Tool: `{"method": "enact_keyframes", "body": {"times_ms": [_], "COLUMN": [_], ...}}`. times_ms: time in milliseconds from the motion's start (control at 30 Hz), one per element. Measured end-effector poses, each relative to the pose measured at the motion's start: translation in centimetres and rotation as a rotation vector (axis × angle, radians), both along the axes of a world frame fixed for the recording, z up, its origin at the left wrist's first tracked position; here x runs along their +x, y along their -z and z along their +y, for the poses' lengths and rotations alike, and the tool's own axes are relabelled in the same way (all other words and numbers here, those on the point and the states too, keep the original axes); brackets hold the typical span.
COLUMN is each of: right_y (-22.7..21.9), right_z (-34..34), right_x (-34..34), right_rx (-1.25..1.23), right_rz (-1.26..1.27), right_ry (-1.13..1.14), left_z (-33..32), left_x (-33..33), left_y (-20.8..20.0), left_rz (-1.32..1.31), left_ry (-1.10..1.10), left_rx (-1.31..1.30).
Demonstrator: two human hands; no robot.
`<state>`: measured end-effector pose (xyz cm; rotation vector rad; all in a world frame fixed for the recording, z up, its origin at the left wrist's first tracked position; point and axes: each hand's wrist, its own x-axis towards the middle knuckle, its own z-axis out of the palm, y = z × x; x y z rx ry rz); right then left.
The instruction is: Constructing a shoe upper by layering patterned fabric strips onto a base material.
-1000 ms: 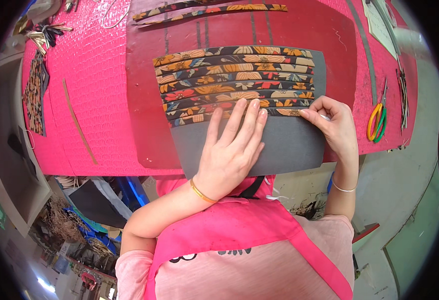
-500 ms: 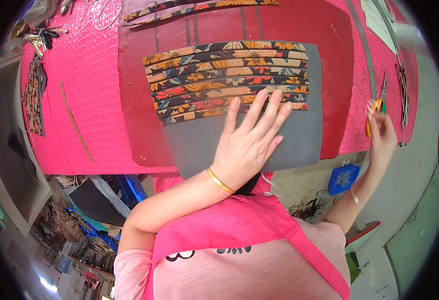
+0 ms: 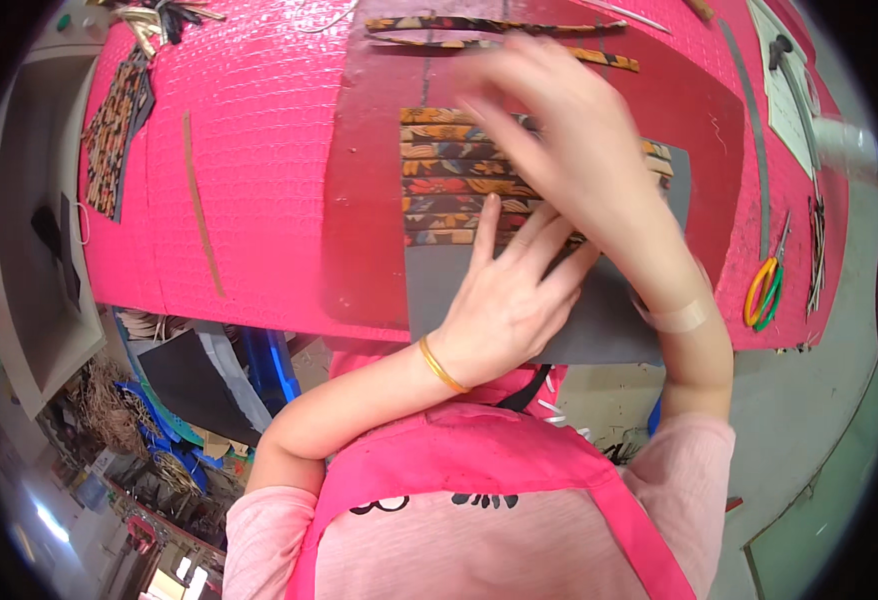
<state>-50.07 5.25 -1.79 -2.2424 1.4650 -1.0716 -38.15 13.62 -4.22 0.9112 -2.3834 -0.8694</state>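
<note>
Left hand: the left hand (image 3: 504, 300) lies flat, fingers spread, pinning the grey rectangular backing sheet (image 3: 579, 330) near the table's near edge.
Right hand: the right hand (image 3: 559, 130) sweeps blurred over the strips; whether it grips anything, I cannot tell.
Progress: patterned orange-and-blue fabric strips (image 3: 449, 180) already cover the sheet's far part in rows; the near grey band looks bare, so more seems left.
Spare strips: two loose patterned strips (image 3: 439, 25) wait at the far side.
Room: the dark red mat (image 3: 369, 200) is open to the left; yellow-and-green handled scissors (image 3: 762, 290) lie well apart on the right of the pink textured table (image 3: 259, 130).

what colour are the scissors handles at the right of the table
Yellow, green and orange loops on the scissors, seen in the head view.
</note>
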Motion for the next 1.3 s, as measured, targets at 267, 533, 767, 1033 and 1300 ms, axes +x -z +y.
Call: {"method": "enact_keyframes", "body": {"times_ms": [267,533,767,1033,1300], "right_y": [-0.7,-3.0,-4.2,-3.8,-0.5], "right_z": [-0.8,5.7,6.4,6.5,7.7], "right_x": [1.5,1.2,2.3,2.3,-7.0], "right_rx": [0.015,0.436,0.019,0.072,0.560], "right_rz": [0.080,-0.077,0.291,0.250,-1.280], "right_ry": [-0.028,-0.031,0.071,0.041,0.286], "left_z": [-4.5,-4.9,-3.5,-3.0,-2.3], "left_x": [6.6,6.8,6.3,5.5,6.7], "left_y": [-3.4,-3.1,-3.5,-2.8,-1.3], "left_rz": [0.561,0.601,0.512,0.427,0.568], "left_ry": [-0.533,-0.407,-0.444,-0.391,-0.441], "left_rx": [0.718,1.015,0.759,0.353,0.629]}}
